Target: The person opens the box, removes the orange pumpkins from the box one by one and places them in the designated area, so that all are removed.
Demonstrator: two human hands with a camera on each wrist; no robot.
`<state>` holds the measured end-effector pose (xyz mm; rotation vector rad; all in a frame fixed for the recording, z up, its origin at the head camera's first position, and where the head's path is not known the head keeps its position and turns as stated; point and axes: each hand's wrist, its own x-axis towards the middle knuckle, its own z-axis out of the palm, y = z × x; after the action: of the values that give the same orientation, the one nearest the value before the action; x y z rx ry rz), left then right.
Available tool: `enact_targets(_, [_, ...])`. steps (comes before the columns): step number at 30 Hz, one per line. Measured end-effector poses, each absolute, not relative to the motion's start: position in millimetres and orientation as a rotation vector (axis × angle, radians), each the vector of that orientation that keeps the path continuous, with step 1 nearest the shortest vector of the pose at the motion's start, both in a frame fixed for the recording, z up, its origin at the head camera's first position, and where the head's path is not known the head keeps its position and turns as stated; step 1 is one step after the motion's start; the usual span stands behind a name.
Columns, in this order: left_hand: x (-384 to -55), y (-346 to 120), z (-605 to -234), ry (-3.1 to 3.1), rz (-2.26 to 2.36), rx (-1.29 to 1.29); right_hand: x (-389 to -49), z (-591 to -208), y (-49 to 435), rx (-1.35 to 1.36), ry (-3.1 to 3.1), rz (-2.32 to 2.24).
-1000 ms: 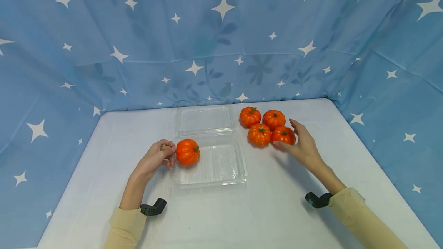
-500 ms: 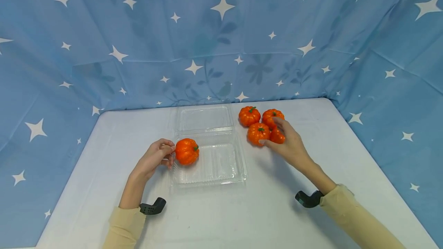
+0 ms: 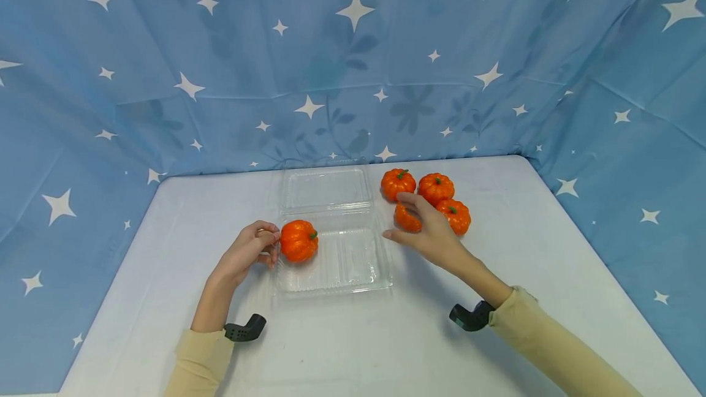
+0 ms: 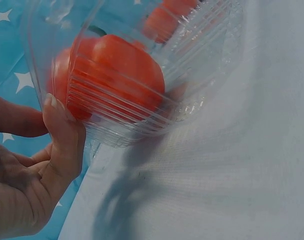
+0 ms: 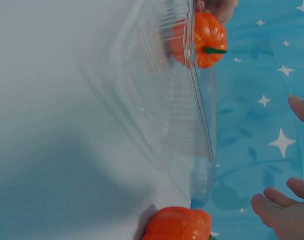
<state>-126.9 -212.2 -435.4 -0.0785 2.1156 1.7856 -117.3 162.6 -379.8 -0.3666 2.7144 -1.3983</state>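
A clear plastic clamshell box (image 3: 353,262) lies with its lid (image 3: 328,190) folded back. In its left end sits an orange pumpkin (image 3: 299,241) with a green stem. My left hand (image 3: 246,252) pinches the box's left rim between thumb and finger, as the left wrist view shows. Right of the box, my right hand (image 3: 432,238) hovers with thumb and fingers spread, holding nothing. It partly hides the nearest loose pumpkin (image 3: 406,219). Beside that one are a back-left pumpkin (image 3: 398,185), a back-right pumpkin (image 3: 436,188) and a front-right pumpkin (image 3: 455,216).
A white-covered table (image 3: 342,348) bears everything. Blue curtains (image 3: 353,78) with white stars close off its back and sides. A dark wrist camera (image 3: 246,328) sticks out from the left wrist, and another dark camera (image 3: 471,316) from the right.
My right hand has moved left, from around the front-right pumpkin to above the one nearest the box. The left hand has kept its place on the rim. No pumpkin has visibly shifted.
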Motion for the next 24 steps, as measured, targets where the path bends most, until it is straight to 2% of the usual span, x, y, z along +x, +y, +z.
enact_targets(9, [-126.1, -214.2, -433.7, 2.114, 1.785, -0.060, -116.9, -378.2, 141.1, -0.448, 2.535, -1.480])
enact_targets(24, [-126.2, -214.8, -432.4, 2.119, 1.789, -0.048, -126.0, -368.0, 100.0, -0.543, 2.490, -1.272])
